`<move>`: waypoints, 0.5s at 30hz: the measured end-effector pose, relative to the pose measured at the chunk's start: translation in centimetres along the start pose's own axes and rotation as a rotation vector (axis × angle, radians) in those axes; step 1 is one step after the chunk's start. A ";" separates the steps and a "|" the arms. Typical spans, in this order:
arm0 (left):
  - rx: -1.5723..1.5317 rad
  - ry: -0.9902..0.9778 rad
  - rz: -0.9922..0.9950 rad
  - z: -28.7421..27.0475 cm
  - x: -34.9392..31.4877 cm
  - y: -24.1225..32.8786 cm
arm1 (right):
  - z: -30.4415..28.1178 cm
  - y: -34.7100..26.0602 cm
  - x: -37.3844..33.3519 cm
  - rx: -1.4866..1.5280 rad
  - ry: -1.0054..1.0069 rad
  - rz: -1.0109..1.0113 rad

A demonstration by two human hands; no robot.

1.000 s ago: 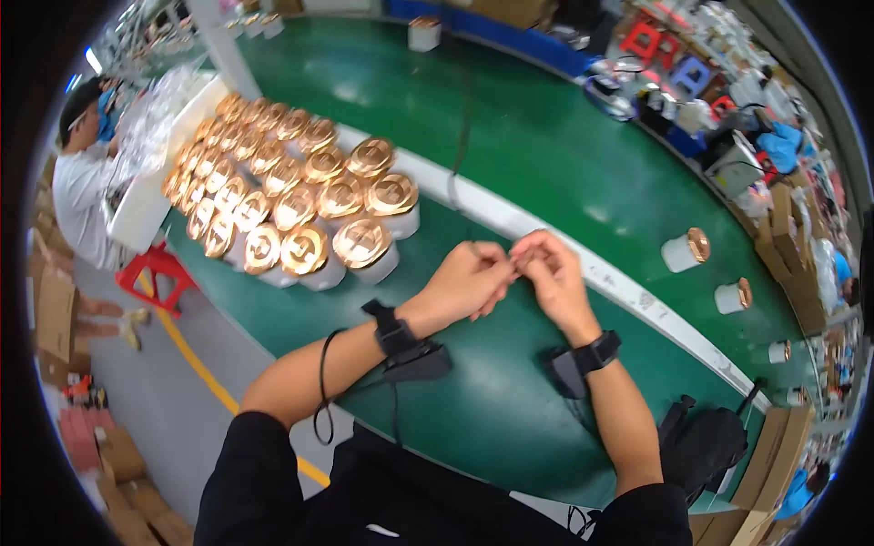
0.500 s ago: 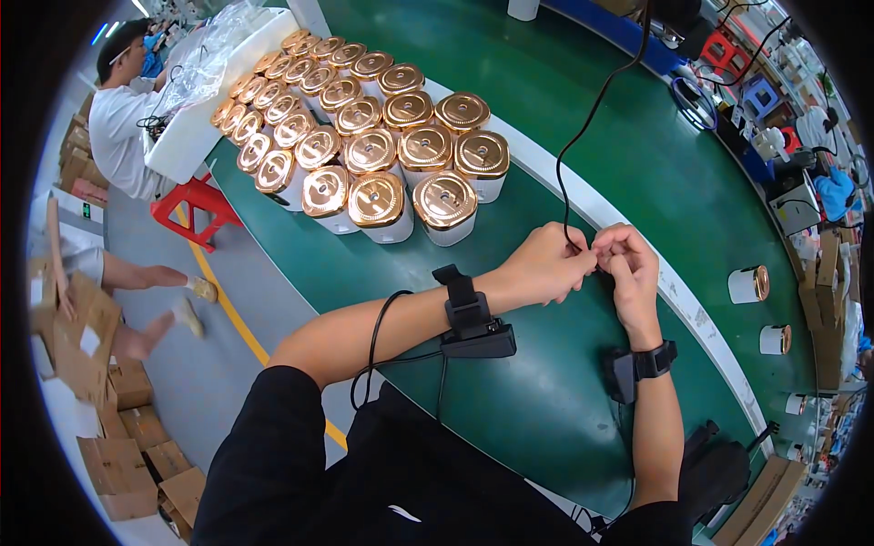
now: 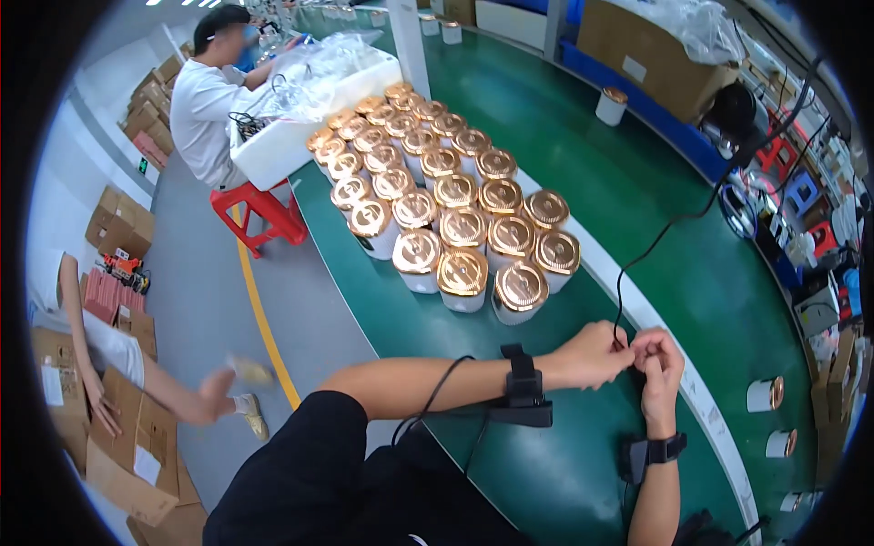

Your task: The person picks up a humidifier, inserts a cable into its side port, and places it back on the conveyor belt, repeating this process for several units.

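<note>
A thin black cable (image 3: 623, 270) hangs from the upper right and runs down into my left hand (image 3: 590, 357), whose fingers are closed on it. My right hand (image 3: 659, 375) is just to the right, fingertips bent in a pinch and meeting the left ones. Whatever lies between the fingertips is hidden. Both hands are above the green surface, close to its pale rail (image 3: 628, 281). Beyond them, to the left, several white canisters with shiny copper-coloured lids (image 3: 521, 285) stand close together in rows. Black straps with small boxes circle both my wrists.
A white foam box (image 3: 273, 164) with clear bags and cables stands behind the canisters. A co-worker (image 3: 202, 118) sits there on a red stool (image 3: 259, 217). Another person handles cardboard boxes (image 3: 137, 446) at left. More canisters (image 3: 765, 395) stand on the green surface beyond the rail.
The view has tilted up and swung left, so the canisters and my hands appear lower and further right. My hands stay together at the cable. The person at left has moved a leg.
</note>
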State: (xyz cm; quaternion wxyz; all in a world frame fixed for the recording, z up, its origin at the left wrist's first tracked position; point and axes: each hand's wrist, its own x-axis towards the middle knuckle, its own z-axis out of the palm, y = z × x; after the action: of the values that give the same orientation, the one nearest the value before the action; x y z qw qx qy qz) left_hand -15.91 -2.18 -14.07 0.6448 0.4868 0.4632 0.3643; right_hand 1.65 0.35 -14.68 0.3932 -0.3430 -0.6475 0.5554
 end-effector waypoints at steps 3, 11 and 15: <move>0.003 -0.016 -0.025 0.2 -0.8 0.6 | 0.2 -0.6 -0.1 0.013 -0.008 0.008; 0.011 -0.042 -0.005 0.0 -1.0 0.5 | 0.8 -1.0 0.0 -0.019 0.051 -0.006; 0.018 -0.060 -0.014 0.3 -0.4 0.5 | 0.6 -0.8 0.1 -0.039 0.082 0.016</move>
State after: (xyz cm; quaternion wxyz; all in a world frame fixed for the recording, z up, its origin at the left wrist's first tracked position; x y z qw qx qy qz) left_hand -15.76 -2.54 -13.42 0.6567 0.5000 0.4502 0.3406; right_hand 1.03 0.02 -13.97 0.4084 -0.3783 -0.6388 0.5311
